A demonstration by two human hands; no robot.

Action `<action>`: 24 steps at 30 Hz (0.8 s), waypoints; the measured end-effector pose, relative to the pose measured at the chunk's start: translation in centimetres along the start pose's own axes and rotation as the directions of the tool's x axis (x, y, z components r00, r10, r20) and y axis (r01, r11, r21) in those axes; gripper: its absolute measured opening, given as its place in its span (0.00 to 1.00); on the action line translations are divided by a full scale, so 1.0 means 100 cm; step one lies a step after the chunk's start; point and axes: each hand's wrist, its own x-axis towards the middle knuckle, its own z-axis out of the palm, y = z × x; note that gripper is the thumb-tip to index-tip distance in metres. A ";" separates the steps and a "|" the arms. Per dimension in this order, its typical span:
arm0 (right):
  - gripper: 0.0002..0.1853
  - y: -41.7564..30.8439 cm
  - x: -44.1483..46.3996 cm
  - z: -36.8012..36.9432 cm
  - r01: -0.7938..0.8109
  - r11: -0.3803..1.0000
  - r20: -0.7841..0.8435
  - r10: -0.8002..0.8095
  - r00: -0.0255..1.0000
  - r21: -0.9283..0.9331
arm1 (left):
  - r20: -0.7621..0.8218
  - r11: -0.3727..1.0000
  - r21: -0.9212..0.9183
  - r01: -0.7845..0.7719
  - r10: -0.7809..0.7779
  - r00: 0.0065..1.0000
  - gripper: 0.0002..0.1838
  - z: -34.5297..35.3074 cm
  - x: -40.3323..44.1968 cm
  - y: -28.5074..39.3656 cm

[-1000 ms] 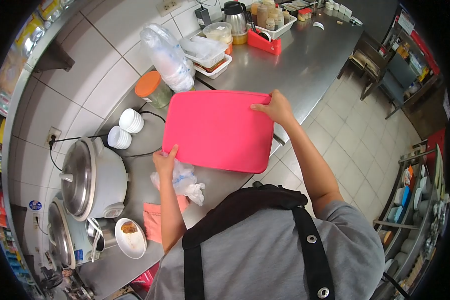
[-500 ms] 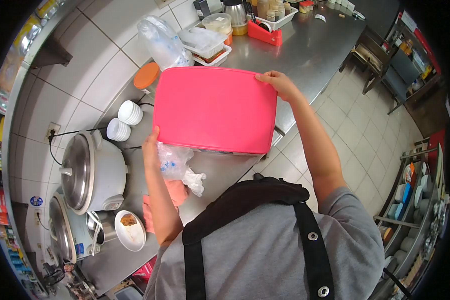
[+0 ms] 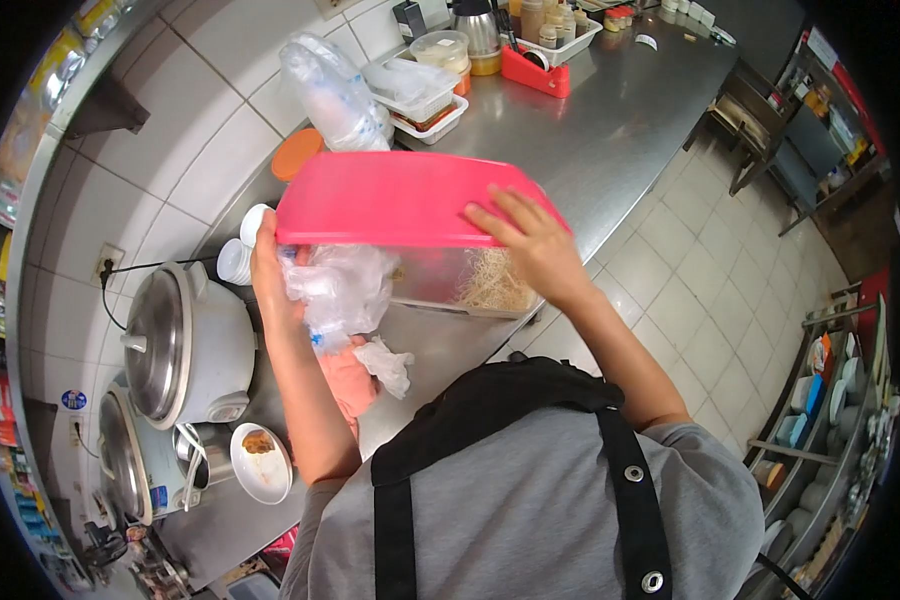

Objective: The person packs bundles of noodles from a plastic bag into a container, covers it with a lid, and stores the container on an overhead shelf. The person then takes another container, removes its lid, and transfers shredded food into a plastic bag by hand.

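A pink lid (image 3: pixel 390 195) sits tilted over a clear plastic container (image 3: pixel 425 285), its near side raised so the container's front shows. Dry, pale noodle-like strands (image 3: pixel 495 280) are visible inside at the right. My left hand (image 3: pixel 267 270) grips the lid's left corner, its fingers partly hidden beneath the edge. On the lid's right part, my right hand (image 3: pixel 530 240) lies with fingers stretched and spread. Crumpled clear plastic bags (image 3: pixel 345 290) are beside my left hand, in front of the container.
White rice cookers (image 3: pixel 205 350) and a white bowl with food scraps (image 3: pixel 262 462) stand at left. An orange cloth (image 3: pixel 348 380) lies near me. Behind the lid are a bagged stack of cups (image 3: pixel 335 95), white baskets (image 3: pixel 435 122) and a red tape dispenser (image 3: pixel 535 72).
The lid has tilted and shifted left, exposing the container's front and the strands. My left hand moved up and left; my right hand came down onto the lid's top with fingers spread.
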 end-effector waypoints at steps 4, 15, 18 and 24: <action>0.34 0.029 0.000 -0.027 -0.048 0.992 -0.250 0.017 0.968 -0.120 | 0.175 0.987 0.080 -0.141 0.125 0.977 0.19 -0.020 -0.015 0.002; 0.29 0.181 -0.061 0.061 -0.409 0.846 -0.232 0.346 0.909 -0.342 | -0.070 0.842 -0.530 -0.100 0.075 0.995 0.32 -0.202 -0.056 -0.106; 0.28 0.195 -0.065 0.074 -0.411 0.827 -0.068 0.419 0.905 -0.384 | -0.062 0.802 -0.593 -0.074 0.046 0.997 0.33 -0.197 -0.071 -0.116; 0.24 0.133 0.016 0.057 -0.421 0.902 0.073 0.428 0.901 -0.096 | -0.167 0.750 -0.636 -0.182 0.096 0.981 0.38 -0.169 -0.085 -0.113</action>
